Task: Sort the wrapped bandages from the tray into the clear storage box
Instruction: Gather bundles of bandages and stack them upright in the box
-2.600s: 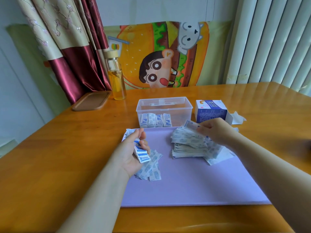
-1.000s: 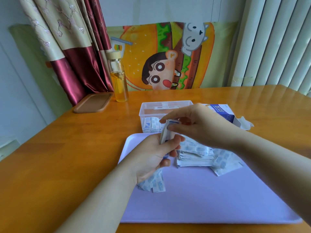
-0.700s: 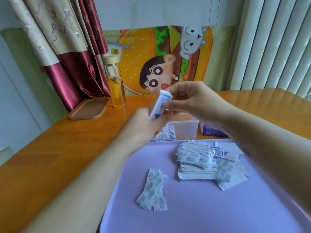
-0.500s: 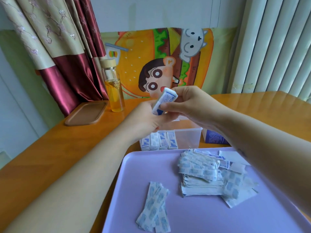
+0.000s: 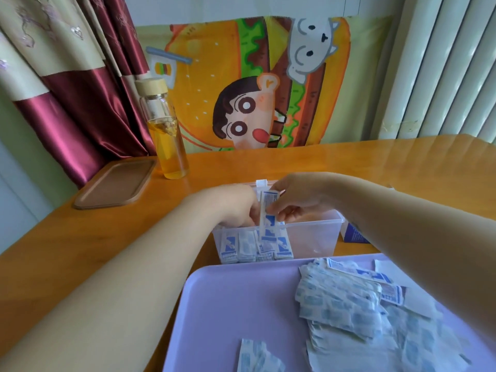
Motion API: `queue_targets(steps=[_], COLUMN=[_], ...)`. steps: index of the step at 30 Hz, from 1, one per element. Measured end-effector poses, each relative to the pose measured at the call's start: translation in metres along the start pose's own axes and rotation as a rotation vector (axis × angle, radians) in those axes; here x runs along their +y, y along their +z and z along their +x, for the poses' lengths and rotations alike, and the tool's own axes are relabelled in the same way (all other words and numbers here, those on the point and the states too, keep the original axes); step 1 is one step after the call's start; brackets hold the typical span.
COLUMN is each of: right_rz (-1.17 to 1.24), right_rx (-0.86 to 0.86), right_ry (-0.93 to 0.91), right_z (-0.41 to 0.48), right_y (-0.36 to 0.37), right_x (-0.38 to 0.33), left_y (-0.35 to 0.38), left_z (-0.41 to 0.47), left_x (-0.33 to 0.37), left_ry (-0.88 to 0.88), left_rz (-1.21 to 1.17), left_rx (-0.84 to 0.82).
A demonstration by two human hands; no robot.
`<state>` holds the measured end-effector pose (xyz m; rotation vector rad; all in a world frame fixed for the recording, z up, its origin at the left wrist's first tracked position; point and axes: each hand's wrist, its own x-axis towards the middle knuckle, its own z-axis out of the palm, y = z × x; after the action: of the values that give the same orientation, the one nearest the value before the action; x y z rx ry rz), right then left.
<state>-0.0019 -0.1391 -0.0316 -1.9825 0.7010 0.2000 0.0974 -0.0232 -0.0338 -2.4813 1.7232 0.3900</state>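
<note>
Both hands have come down to the clear box (image 5: pixel 311 241) beyond the tray's (image 5: pixel 228 304) far edge. The left grip (image 5: pixel 236 208) and right grip (image 5: pixel 298 200) each pinch one upright bundle of bandages (image 5: pixel 267 210), held between them above the row at the box's left end. Lowering it straight and level should seat it neatly.

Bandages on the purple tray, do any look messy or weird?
Yes: the big pile on the tray lies fanned out and crooked, wrappers overlapping at different angles, unlike the neat upright row in the clear box.
</note>
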Motion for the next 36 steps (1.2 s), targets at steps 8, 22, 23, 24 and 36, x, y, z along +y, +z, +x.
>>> queue_targets(steps=[8, 22, 23, 24, 36], right_rz=[-0.203, -0.806, -0.801, -0.797, -0.703], right_rx=[-0.096, 0.231, 0.226, 0.218, 0.14], right_ry=[0.01, -0.232, -0.23, -0.226, -0.204], right_z=[0.023, 0.023, 0.021, 0.019, 0.001], right_y=[0.011, 0.031, 0.031, 0.03, 0.023], right_x=[0.009, 0.013, 0.012, 0.011, 0.0], left_y=[0.015, 0.024, 0.024, 0.024, 0.013], left_z=[0.026, 0.027, 0.027, 0.027, 0.009], left_x=[-0.009, -0.01, -0.009, -0.009, -0.005], left_ry=[-0.055, -0.084, -0.087, -0.09, -0.069], left_rz=[0.128, 0.099, 0.092, 0.086, 0.081], left_rx=[-0.057, -0.014, -0.011, -0.009, 0.058])
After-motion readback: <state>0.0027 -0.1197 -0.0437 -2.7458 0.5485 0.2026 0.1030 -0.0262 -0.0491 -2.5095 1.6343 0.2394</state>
